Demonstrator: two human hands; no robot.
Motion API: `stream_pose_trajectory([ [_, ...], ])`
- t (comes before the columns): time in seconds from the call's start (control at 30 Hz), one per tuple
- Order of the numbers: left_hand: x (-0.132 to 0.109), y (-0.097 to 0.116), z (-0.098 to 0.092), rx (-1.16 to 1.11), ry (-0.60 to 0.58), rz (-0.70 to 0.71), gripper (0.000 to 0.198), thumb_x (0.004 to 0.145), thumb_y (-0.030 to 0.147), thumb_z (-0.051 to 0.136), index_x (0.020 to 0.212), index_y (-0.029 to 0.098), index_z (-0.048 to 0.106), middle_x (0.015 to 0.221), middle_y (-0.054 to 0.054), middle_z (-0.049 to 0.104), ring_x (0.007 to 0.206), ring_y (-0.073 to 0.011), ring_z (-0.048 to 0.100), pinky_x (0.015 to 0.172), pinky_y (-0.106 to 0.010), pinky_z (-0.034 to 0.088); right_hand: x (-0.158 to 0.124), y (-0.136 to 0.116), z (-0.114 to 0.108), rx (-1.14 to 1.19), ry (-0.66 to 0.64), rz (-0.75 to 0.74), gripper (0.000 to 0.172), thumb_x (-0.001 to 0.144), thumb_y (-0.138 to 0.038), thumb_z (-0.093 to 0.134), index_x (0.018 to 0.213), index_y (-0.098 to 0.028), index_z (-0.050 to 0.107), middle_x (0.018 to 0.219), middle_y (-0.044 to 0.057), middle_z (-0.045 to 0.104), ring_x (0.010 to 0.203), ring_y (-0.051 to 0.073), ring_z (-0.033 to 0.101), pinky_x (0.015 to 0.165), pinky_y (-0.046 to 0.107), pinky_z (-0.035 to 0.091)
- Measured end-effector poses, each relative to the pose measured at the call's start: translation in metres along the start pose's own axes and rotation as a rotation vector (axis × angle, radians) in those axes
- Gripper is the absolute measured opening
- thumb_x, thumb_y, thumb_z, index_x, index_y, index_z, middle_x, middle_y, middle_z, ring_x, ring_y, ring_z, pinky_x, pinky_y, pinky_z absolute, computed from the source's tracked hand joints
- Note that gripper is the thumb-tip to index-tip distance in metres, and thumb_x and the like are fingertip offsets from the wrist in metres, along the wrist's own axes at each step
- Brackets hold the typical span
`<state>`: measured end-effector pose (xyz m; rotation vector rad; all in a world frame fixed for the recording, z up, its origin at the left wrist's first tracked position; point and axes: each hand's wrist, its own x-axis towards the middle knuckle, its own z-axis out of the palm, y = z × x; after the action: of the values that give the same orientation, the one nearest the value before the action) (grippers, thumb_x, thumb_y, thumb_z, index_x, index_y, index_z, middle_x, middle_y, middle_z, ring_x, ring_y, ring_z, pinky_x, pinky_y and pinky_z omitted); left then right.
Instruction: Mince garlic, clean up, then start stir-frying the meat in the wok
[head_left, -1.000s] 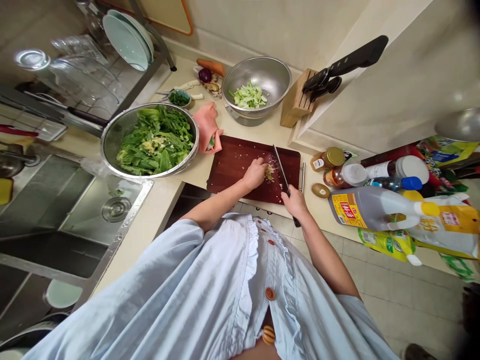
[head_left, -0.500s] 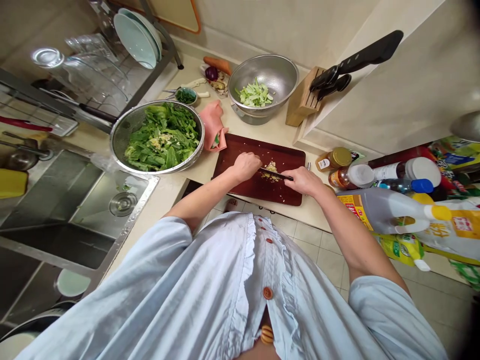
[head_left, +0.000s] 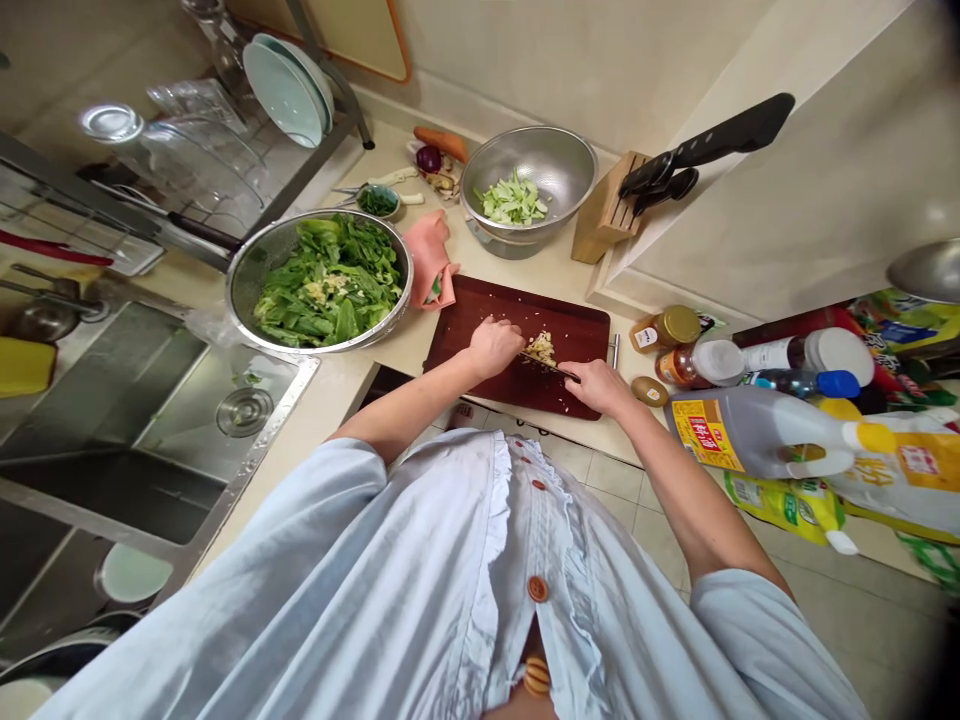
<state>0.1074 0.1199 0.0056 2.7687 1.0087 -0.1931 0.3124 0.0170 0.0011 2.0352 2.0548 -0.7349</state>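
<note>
My right hand (head_left: pixel 598 387) is closed round the handle of a knife (head_left: pixel 553 367), whose blade lies low across the dark red-brown cutting board (head_left: pixel 463 312). With bent fingers my left hand (head_left: pixel 497 346) pinches the blade near its far end. Chopped garlic (head_left: pixel 540 347) is heaped beside the blade, between my hands. Small bits of it are scattered over the board.
Left of the board stands a strainer (head_left: pixel 240 300) of leafy greens, with a pink cloth (head_left: pixel 429 255) beside it. Behind are a metal colander (head_left: pixel 559 170) of cut pale-green vegetable and a knife block (head_left: pixel 596 220). Jars and bottles (head_left: pixel 757 425) crowd the right; a sink (head_left: pixel 180 400) lies left.
The knife's handle end and my right hand have come slightly nearer to me, and the blade slants more. My left hand stays at the blade's far end. The view has shifted slightly.
</note>
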Motion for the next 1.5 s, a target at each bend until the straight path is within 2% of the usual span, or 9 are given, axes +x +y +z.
stream_pose_trajectory([
  [0.23,-0.001,-0.004,-0.01,0.013,-0.03,0.038,0.025,0.087,0.008,0.05,0.087,0.009,0.075,0.091,-0.016,0.072,0.092,-0.0249,0.065,0.075,-0.034,0.04,-0.008,-0.013,0.003,0.033,0.015,0.029,0.042,0.087,-0.029,0.051,0.126,-0.031,0.067,0.104,0.003,0.075,0.089,0.021,0.07,0.073,0.026,0.05],
  [0.43,0.024,-0.002,-0.009,-0.001,0.038,-0.008,0.027,0.088,0.01,0.048,0.091,0.01,0.075,0.094,-0.017,0.072,0.097,-0.0271,0.066,0.078,-0.035,0.043,0.015,0.013,-0.029,-0.063,0.057,0.015,0.041,0.085,-0.03,0.054,0.122,-0.03,0.07,0.108,0.003,0.075,0.091,0.022,0.068,0.078,0.029,0.049],
  [0.57,0.031,0.0,-0.003,-0.016,0.014,-0.056,0.029,0.089,0.008,0.047,0.094,0.009,0.075,0.092,-0.018,0.072,0.095,-0.0273,0.068,0.077,-0.035,0.044,0.022,0.019,-0.028,-0.05,0.018,-0.023,0.041,0.085,-0.028,0.052,0.122,-0.03,0.07,0.113,0.003,0.073,0.097,0.023,0.067,0.082,0.03,0.049],
  [0.73,0.028,-0.008,-0.004,-0.009,-0.019,0.033,0.025,0.086,0.01,0.052,0.094,0.011,0.076,0.096,-0.016,0.073,0.097,-0.0289,0.068,0.08,-0.036,0.046,0.008,0.005,-0.016,-0.029,0.045,0.035,0.041,0.088,-0.031,0.051,0.125,-0.029,0.068,0.103,0.005,0.075,0.087,0.022,0.068,0.075,0.029,0.048],
  [0.93,0.03,-0.009,-0.011,0.029,-0.073,0.054,0.027,0.09,0.014,0.05,0.095,0.01,0.076,0.095,-0.018,0.073,0.097,-0.0275,0.069,0.081,-0.035,0.046,-0.001,-0.005,-0.005,0.053,0.028,0.046,0.041,0.089,-0.031,0.05,0.127,-0.028,0.067,0.106,0.004,0.074,0.09,0.022,0.068,0.075,0.027,0.048],
  [1.07,0.028,-0.011,-0.013,0.073,-0.081,0.085,0.029,0.091,0.012,0.046,0.096,0.009,0.074,0.096,-0.017,0.072,0.099,-0.0271,0.068,0.081,-0.034,0.046,0.001,-0.011,-0.007,0.066,0.04,0.108,0.043,0.09,-0.029,0.048,0.129,-0.03,0.065,0.11,0.004,0.074,0.094,0.022,0.069,0.077,0.027,0.049],
  [1.2,0.024,-0.02,-0.01,0.104,-0.101,0.123,0.028,0.091,0.014,0.047,0.094,0.014,0.075,0.098,-0.014,0.072,0.099,-0.0273,0.068,0.074,-0.03,0.046,-0.002,-0.022,-0.008,0.087,0.04,0.041,0.038,0.088,-0.029,0.05,0.121,-0.03,0.069,0.109,0.005,0.074,0.095,0.023,0.069,0.078,0.029,0.05],
  [1.33,0.022,-0.029,-0.009,0.133,-0.101,0.206,0.029,0.092,0.015,0.046,0.092,0.017,0.075,0.099,-0.013,0.072,0.101,-0.0284,0.066,0.074,-0.031,0.047,-0.008,-0.036,-0.006,0.055,0.02,0.149,0.037,0.091,-0.03,0.045,0.121,-0.028,0.067,0.106,0.008,0.073,0.094,0.026,0.069,0.075,0.032,0.05],
  [1.5,0.033,-0.029,-0.017,0.199,-0.107,0.243,0.032,0.092,0.017,0.045,0.099,0.023,0.076,0.104,-0.007,0.073,0.098,-0.0241,0.067,0.073,-0.029,0.049,-0.008,-0.031,-0.027,0.114,-0.015,0.076,0.031,0.089,-0.029,0.048,0.112,-0.023,0.069,0.113,0.01,0.071,0.102,0.027,0.068,0.077,0.033,0.051],
])
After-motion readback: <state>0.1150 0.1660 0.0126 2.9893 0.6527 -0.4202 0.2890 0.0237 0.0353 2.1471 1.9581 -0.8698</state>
